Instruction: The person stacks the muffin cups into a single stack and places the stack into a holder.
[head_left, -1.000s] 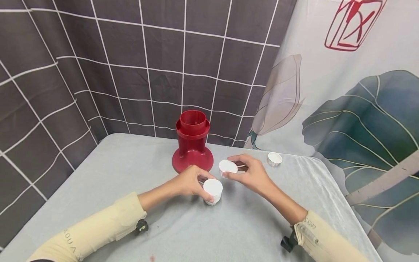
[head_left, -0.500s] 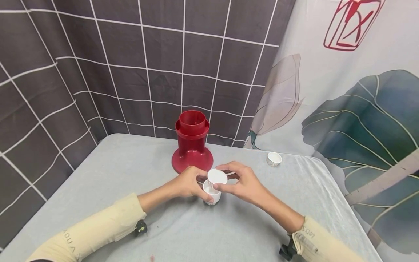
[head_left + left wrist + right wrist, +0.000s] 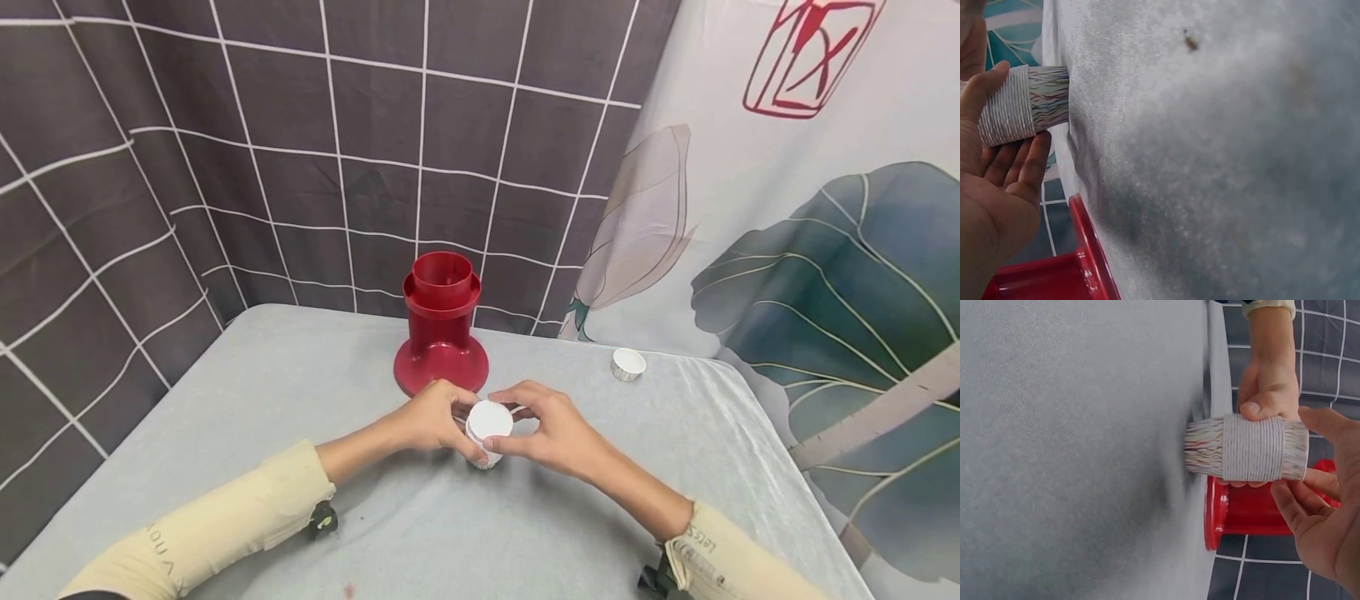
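Note:
My left hand (image 3: pixel 442 418) grips a stack of white pleated paper baking cups (image 3: pixel 1252 449), thumb on one side and fingers on the other. The stack stands on the cloth with its narrow pleated base down; its rims are packed close together in the left wrist view. At its top, my right hand (image 3: pixel 551 429) pinches another paper baking cup (image 3: pixel 1295 450) between thumb and fingers. A band of that cup's pleated wall shows above the packed rims. Behind the left hand stands a red plastic cylinder on a wide round foot (image 3: pixel 442 358).
A single paper baking cup (image 3: pixel 628 365) lies near the table's back right edge. Pale grey cloth (image 3: pixel 315 375) covers the table. A dark gridded curtain (image 3: pixel 277 192) hangs behind, with a lotus-print curtain (image 3: pixel 810 275) at the right.
My right hand has moved left and down, bringing its cup from beside the stack onto the stack's top. The left hand and its stack have barely moved.

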The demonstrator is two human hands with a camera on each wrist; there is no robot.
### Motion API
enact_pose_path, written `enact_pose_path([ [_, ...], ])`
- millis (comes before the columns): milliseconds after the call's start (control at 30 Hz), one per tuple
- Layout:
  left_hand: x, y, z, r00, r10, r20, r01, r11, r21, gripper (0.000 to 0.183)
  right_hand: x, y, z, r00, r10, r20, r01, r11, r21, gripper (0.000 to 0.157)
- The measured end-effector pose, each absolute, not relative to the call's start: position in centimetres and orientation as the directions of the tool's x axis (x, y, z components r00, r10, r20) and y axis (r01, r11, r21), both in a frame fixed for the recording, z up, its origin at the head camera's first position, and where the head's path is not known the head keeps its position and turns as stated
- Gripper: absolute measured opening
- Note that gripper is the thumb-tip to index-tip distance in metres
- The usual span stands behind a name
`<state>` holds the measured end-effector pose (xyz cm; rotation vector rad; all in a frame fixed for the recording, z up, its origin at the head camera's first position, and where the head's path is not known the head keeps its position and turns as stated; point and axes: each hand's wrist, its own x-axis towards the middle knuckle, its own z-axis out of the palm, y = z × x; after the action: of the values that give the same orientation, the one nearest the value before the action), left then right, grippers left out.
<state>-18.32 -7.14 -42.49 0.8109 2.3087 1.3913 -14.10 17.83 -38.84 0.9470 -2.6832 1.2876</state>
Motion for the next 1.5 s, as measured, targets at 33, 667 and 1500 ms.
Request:
enact_pose_path([
  [33, -18.32, -7.15, -42.47, -0.783, 0.621, 0.012, 0.299, 0.36, 0.884, 0.045, -14.07, 17.81, -38.86, -0.817, -0.514, 0.263, -0.526, 0.476, -0.705, 0.047],
  [667, -18.29, -7.19, -42.14, -0.785, 0.619, 0.009, 0.318, 0.391, 0.864, 0.044, -14.16, 17.45, -39.23, -0.836, -0.491, 0.247, -0.505, 0.512, -0.695, 0.037],
  [1500, -18.15, -7.1, -42.28, -0.782, 0.623, -0.008, 0.289, 0.374, 0.881, 0.046, -14.49, 17.64, -39.82, -0.843, -0.485, 0.234, -0.483, 0.49, -0.725, 0.034],
])
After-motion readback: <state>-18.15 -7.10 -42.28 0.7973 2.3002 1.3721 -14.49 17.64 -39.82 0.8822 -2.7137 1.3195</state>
